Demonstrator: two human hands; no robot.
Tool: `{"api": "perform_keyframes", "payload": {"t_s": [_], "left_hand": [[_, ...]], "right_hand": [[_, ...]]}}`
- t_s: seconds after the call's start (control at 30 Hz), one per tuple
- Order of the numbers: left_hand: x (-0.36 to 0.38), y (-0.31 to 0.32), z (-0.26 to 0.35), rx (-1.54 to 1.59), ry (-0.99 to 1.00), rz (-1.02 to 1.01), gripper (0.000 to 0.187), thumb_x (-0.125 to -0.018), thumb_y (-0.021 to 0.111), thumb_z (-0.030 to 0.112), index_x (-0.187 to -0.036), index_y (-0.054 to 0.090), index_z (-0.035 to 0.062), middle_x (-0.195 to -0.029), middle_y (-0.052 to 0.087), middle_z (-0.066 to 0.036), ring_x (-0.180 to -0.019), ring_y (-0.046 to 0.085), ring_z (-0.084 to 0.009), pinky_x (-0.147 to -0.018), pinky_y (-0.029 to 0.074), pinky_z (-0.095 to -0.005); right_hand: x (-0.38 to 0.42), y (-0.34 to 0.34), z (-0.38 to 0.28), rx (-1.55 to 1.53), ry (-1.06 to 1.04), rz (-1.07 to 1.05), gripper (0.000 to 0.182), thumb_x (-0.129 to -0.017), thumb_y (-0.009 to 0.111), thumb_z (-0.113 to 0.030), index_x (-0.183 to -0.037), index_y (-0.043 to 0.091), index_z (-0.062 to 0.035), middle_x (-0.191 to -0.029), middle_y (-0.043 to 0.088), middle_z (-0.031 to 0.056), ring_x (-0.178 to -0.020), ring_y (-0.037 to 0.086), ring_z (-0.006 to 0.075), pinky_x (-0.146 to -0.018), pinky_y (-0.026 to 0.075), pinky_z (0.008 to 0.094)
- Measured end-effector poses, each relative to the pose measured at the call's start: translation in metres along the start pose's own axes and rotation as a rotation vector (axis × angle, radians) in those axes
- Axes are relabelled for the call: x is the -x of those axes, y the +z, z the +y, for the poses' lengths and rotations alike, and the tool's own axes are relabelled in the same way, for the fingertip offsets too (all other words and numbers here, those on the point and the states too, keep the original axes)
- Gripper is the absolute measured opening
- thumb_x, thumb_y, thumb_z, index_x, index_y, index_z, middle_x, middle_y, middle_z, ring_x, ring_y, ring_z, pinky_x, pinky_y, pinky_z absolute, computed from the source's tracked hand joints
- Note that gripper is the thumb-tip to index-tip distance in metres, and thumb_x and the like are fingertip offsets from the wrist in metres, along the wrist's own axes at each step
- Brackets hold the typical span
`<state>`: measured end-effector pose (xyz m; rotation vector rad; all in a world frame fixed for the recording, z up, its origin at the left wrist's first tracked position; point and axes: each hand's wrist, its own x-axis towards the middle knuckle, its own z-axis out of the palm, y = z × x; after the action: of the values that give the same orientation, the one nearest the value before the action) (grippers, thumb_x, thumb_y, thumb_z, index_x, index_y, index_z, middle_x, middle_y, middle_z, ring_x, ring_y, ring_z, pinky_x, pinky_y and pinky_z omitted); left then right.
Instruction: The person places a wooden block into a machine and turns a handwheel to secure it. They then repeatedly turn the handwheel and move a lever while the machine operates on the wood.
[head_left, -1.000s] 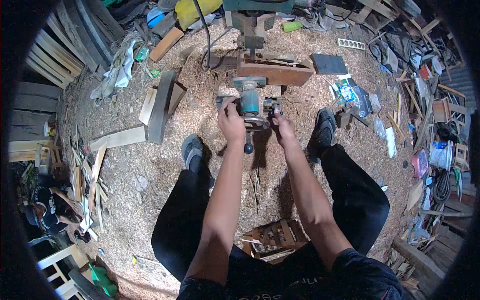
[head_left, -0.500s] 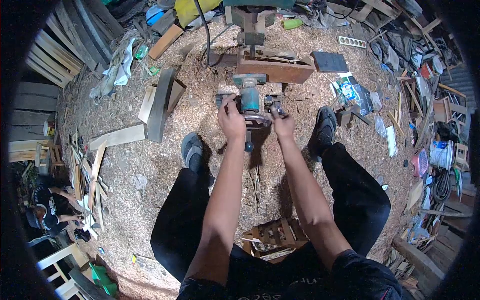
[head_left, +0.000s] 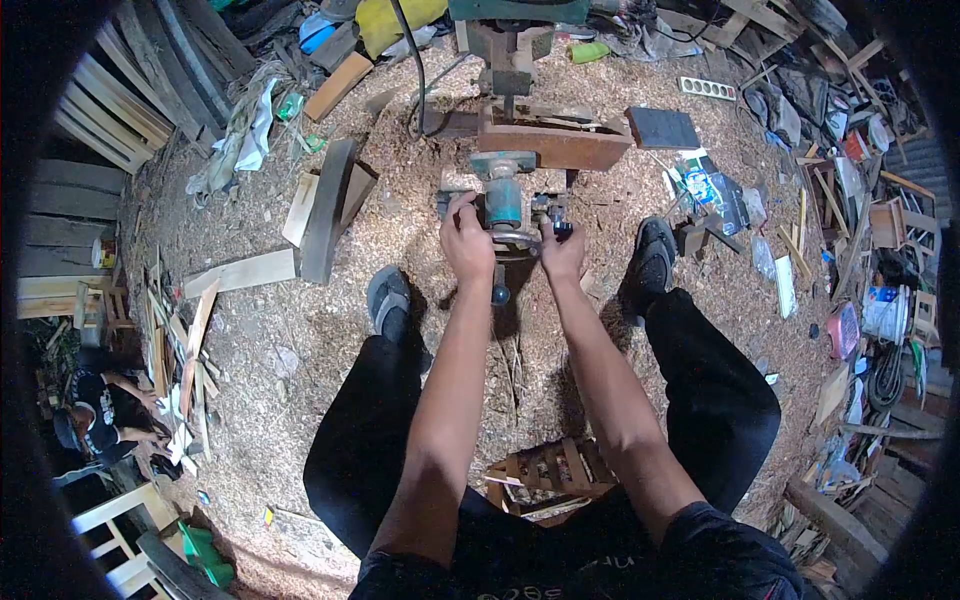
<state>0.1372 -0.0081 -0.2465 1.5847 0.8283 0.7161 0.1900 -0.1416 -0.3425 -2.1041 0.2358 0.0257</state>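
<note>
A green and grey machine part (head_left: pixel 503 200) with a round handwheel (head_left: pixel 517 240) at its near end stands at the top centre. My left hand (head_left: pixel 466 240) is on the machine's left side, fingers bent over a metal piece there; what it grips is too small to make out. On the right, my right hand (head_left: pixel 562 252) is closed round the area of a dark knob (head_left: pixel 562 230), beside the handwheel's rim. A lever with a dark ball (head_left: pixel 500 295) hangs below the wheel. Behind the machine part lies a reddish-brown wooden piece (head_left: pixel 570 148).
Wood shavings cover the ground (head_left: pixel 330 400). Grey and pale boards (head_left: pixel 325 215) lie at the left, a dark block (head_left: pixel 662 128) and a power strip (head_left: pixel 707 88) at the upper right. A slatted wooden piece (head_left: pixel 550 468) is between my legs. Another person (head_left: pixel 95 415) is at the far left.
My right hand has shifted slightly left and its fingers have changed position around the knob. My left hand stays at about the same place. The view has moved slightly.
</note>
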Motion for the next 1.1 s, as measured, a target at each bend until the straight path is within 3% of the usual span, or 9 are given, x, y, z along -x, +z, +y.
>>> {"api": "perform_keyframes", "payload": {"t_s": [0.1,0.3,0.33,0.43,0.57,0.77,0.9,1.0,1.1], "left_hand": [[-0.001,0.000,-0.004,-0.033,0.028,-0.010,0.035,-0.091,0.045,0.018,-0.107,0.067,-0.0042,-0.111,0.067,-0.021,-0.108,0.061,-0.0359,-0.097,0.043,-0.0397],[0.003,-0.001,-0.013,-0.025,-0.006,-0.002,0.033,-0.091,0.048,0.019,-0.107,0.068,-0.0009,-0.110,0.067,-0.021,-0.102,0.062,-0.0345,-0.093,0.045,-0.0379],[0.004,-0.002,-0.012,-0.004,0.001,0.001,0.033,-0.090,0.048,0.020,-0.106,0.069,-0.0013,-0.106,0.068,-0.021,-0.098,0.063,-0.0343,-0.090,0.046,-0.0380],[0.001,-0.002,-0.017,-0.065,-0.060,0.043,0.034,-0.090,0.048,0.021,-0.098,0.068,-0.0043,-0.092,0.068,-0.023,-0.085,0.064,-0.0340,-0.080,0.047,-0.0394],[0.002,0.006,-0.030,0.069,-0.063,0.132,0.037,-0.090,0.047,0.023,-0.081,0.064,-0.0090,-0.071,0.063,-0.023,-0.068,0.060,-0.0352,-0.068,0.046,-0.0440],[0.005,-0.011,-0.027,-0.004,-0.096,-0.028,0.043,-0.095,0.046,0.032,-0.079,0.061,-0.0052,-0.081,0.063,-0.024,-0.077,0.056,-0.0349,-0.079,0.042,-0.0473],[0.072,-0.019,-0.006,-0.164,0.114,0.002,0.054,-0.094,0.062,0.033,-0.134,0.046,0.0007,-0.118,0.059,-0.026,-0.109,0.059,-0.0367,-0.099,0.042,-0.0387],[0.079,-0.027,-0.024,-0.458,0.144,-0.059,0.086,-0.079,0.073,0.026,-0.145,0.029,-0.0072,-0.124,0.055,-0.032,-0.111,0.058,-0.0443,-0.096,0.047,-0.0475],[0.062,-0.041,-0.063,-0.168,0.231,-0.167,0.079,-0.075,0.071,0.015,-0.145,0.036,-0.0012,-0.113,0.064,-0.026,-0.101,0.066,-0.0379,-0.087,0.053,-0.0419]], "right_hand": [[0.001,0.005,0.001,0.126,0.047,0.016,0.061,-0.082,0.075,-0.043,-0.111,0.056,0.0072,-0.098,0.065,0.0236,-0.091,0.064,0.0314,-0.083,0.049,0.0431],[0.036,-0.036,-0.050,-0.387,-0.087,0.047,0.041,-0.099,0.053,-0.034,-0.115,0.053,0.0034,-0.109,0.059,0.0200,-0.093,0.056,0.0281,-0.085,0.045,0.0401],[0.045,-0.035,-0.072,-0.385,-0.291,0.095,0.032,-0.103,0.046,-0.028,-0.105,0.057,0.0022,-0.095,0.060,0.0177,-0.083,0.054,0.0248,-0.079,0.046,0.0390],[0.056,-0.020,-0.087,-0.366,-0.255,-0.191,0.034,-0.102,0.046,-0.026,-0.092,0.058,0.0048,-0.082,0.060,0.0224,-0.076,0.058,0.0313,-0.073,0.046,0.0423],[0.056,-0.021,-0.097,-0.064,-0.343,-0.091,0.036,-0.102,0.039,-0.022,-0.086,0.057,0.0053,-0.078,0.058,0.0305,-0.078,0.056,0.0499,-0.068,0.045,0.0505],[0.057,-0.022,-0.083,-0.324,-0.141,-0.192,0.043,-0.105,0.035,-0.031,-0.092,0.056,0.0037,-0.078,0.058,0.0206,-0.077,0.058,0.0336,-0.073,0.046,0.0420],[0.059,-0.039,-0.062,-0.507,0.083,-0.161,0.058,-0.107,0.023,-0.045,-0.102,0.057,0.0003,-0.096,0.060,0.0131,-0.090,0.056,0.0227,-0.085,0.044,0.0385],[0.047,-0.031,-0.024,-0.581,0.070,-0.168,0.058,-0.106,0.022,-0.048,-0.101,0.058,-0.0023,-0.090,0.058,0.0078,-0.085,0.055,0.0185,-0.081,0.045,0.0349],[0.050,-0.042,-0.027,-0.599,0.075,-0.216,0.051,-0.107,0.027,-0.043,-0.098,0.057,-0.0036,-0.082,0.056,0.0026,-0.074,0.051,0.0129,-0.070,0.043,0.0290]]}}
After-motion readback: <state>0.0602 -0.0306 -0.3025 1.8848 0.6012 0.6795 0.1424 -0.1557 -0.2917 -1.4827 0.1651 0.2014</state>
